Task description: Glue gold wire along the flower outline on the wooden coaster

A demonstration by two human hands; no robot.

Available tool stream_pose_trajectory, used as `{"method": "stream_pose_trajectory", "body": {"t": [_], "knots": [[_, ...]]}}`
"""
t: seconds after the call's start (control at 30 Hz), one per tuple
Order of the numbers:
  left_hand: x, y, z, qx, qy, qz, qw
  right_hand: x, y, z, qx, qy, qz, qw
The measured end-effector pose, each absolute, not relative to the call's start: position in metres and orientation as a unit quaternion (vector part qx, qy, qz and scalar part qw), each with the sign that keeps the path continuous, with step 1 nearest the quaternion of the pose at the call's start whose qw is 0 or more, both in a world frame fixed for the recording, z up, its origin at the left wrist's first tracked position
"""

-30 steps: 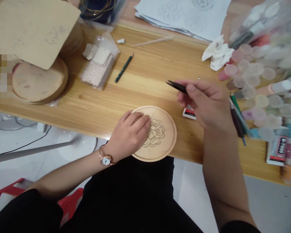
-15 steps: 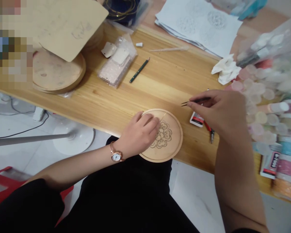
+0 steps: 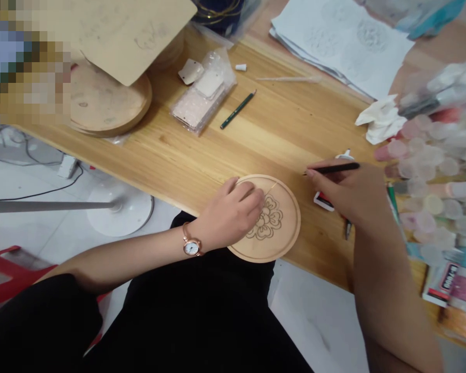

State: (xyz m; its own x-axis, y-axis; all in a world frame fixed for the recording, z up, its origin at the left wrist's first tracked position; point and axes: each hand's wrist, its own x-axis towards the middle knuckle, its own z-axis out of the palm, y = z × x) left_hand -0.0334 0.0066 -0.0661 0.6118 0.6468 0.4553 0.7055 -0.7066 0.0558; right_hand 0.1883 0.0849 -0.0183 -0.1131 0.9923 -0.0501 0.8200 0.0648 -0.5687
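My left hand [image 3: 233, 210] rests on a round wooden plaque [image 3: 285, 233], its fingertips pinning a thin gold wire [image 3: 271, 187] against the surface. A flower outline [image 3: 266, 223] is drawn on the plaque just beyond those fingers, and part of it may be hidden by them. My right hand [image 3: 345, 194] is to the right of the plaque and grips slim black tweezers [image 3: 334, 168]. Their tips point left, a little apart from the plaque's rim.
A pine table edge [image 3: 140, 181] runs below the plaque. Round wooden discs [image 3: 108, 101], a cardboard sheet [image 3: 120, 31], a bubble-wrap bag [image 3: 204, 93], a green pencil [image 3: 237, 110], sketches [image 3: 341, 46] and tissue [image 3: 380, 119] lie behind. Several translucent pots [image 3: 431, 155] crowd the right.
The whole scene has shifted as my head moved. My right hand has come closer to the plaque and the tweezers have turned. My left hand stays on the plaque.
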Motion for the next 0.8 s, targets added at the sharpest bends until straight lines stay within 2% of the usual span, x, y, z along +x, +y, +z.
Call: {"method": "stream_pose_trajectory", "body": {"t": [0.13, 0.37, 0.8], "knots": [[-0.034, 0.007, -0.065, -0.898, -0.377, -0.221, 0.058, 0.191, 0.071, -0.019, -0.549, -0.707, 0.356, 0.267], [-0.036, 0.007, -0.060, -0.901, -0.377, -0.208, 0.049, 0.184, 0.064, -0.030, -0.317, -0.823, 0.386, 0.270], [-0.036, 0.009, -0.060, -0.904, -0.368, -0.216, 0.022, 0.178, 0.065, -0.040, -0.304, -0.829, 0.399, 0.247]]}}
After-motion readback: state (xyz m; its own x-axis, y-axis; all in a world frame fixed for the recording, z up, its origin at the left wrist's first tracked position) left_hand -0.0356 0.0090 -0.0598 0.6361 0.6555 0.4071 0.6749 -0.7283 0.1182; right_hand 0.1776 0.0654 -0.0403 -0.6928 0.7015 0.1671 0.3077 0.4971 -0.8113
